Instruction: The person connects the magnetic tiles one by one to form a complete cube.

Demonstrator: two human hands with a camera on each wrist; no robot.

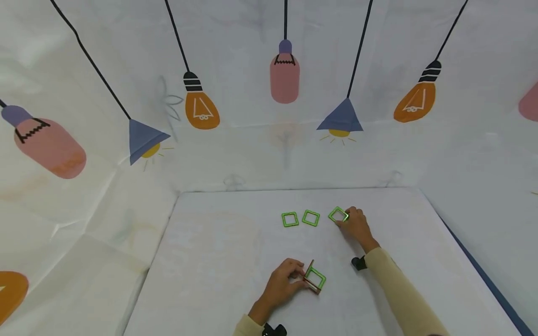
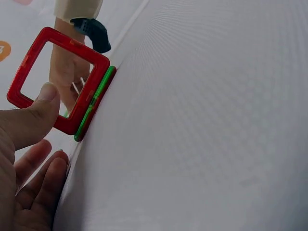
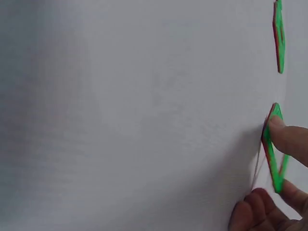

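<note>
Pinching an upright red frame (image 2: 74, 47) with left hand (image 1: 281, 285) well inside the surface (image 1: 210, 242)'s far edge, a green frame (image 1: 333, 212) with right hand (image 1: 357, 227) nearer that edge, probably fetching, next seemingly needing a lift.

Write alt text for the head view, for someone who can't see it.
A person's right hand pinches a green square frame at a white table, to the right of two more green frames. Nearer, the left hand holds red pieces standing along another green frame. Lamp drawings decorate the backdrop.

Dim wrist views, soft grey shadows
</note>
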